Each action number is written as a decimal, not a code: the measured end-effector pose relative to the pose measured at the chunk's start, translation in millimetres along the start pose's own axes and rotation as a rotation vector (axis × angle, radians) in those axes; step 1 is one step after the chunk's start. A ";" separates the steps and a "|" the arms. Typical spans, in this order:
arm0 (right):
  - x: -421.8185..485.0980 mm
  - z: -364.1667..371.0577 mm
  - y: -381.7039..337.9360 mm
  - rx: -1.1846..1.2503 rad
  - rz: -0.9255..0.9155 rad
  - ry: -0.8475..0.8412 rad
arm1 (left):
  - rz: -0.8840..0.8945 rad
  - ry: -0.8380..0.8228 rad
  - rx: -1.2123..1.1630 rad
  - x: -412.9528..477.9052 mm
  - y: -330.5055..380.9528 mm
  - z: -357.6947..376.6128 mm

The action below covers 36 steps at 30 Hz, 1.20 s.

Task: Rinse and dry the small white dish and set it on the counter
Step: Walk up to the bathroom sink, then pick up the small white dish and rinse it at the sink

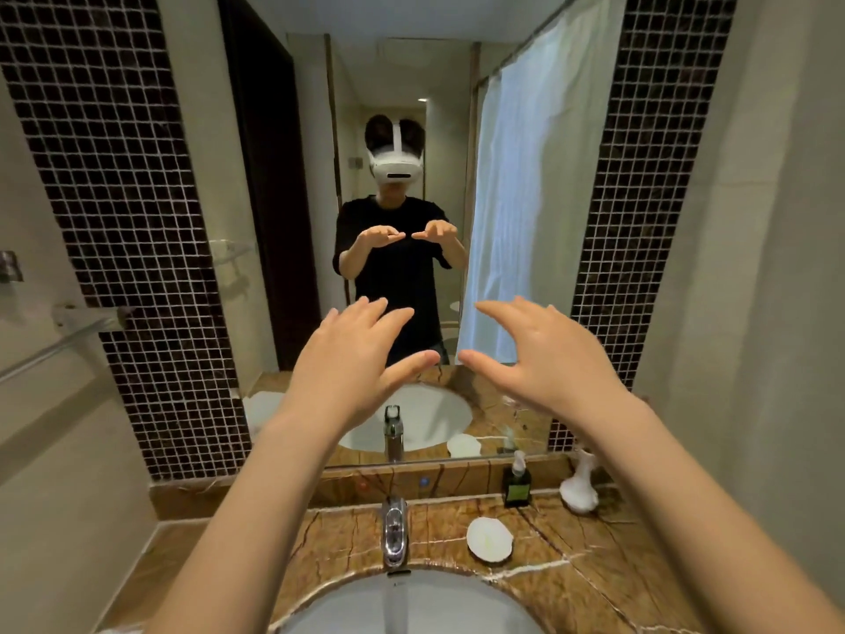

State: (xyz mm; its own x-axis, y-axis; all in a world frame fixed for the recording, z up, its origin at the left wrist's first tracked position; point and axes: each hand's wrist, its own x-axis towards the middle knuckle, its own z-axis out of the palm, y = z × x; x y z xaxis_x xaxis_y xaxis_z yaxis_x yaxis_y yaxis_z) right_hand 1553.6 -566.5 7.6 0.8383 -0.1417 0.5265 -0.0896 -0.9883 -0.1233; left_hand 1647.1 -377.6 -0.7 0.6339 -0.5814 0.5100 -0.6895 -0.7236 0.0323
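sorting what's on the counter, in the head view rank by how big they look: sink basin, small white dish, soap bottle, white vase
1. sink basin, by far the largest, though partly cut off by the frame.
2. small white dish and white vase look about alike; the vase stands farther back, so I won't rank them.
3. soap bottle, smallest.

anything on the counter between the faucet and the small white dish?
No. In the head view, the stretch between the faucet and the small white dish is bare brown marble counter. The soap bottle stands farther back, near the mirror.
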 end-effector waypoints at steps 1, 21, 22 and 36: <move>2.5 3.0 1.6 0.002 0.011 0.012 | 0.007 0.005 -0.005 5.7 -3.2 5.2; -49.5 185.8 108.8 0.029 0.156 -0.132 | 0.033 -0.269 -0.140 -1.7 42.8 223.5; -55.4 199.1 115.3 0.039 0.165 -0.157 | 0.029 -0.293 -0.143 -6.6 44.7 238.4; -156.5 377.0 179.0 0.190 0.143 -0.201 | -0.083 -0.510 -0.193 -87.2 64.3 425.5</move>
State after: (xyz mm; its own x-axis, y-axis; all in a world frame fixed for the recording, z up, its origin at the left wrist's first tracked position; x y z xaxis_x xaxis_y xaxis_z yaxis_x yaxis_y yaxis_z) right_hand 1609.1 -700.1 -414.0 0.9157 -0.2457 0.3180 -0.1278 -0.9283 -0.3491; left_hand 1696.5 -531.7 -408.8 0.7452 -0.6666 0.0200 -0.6514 -0.7211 0.2359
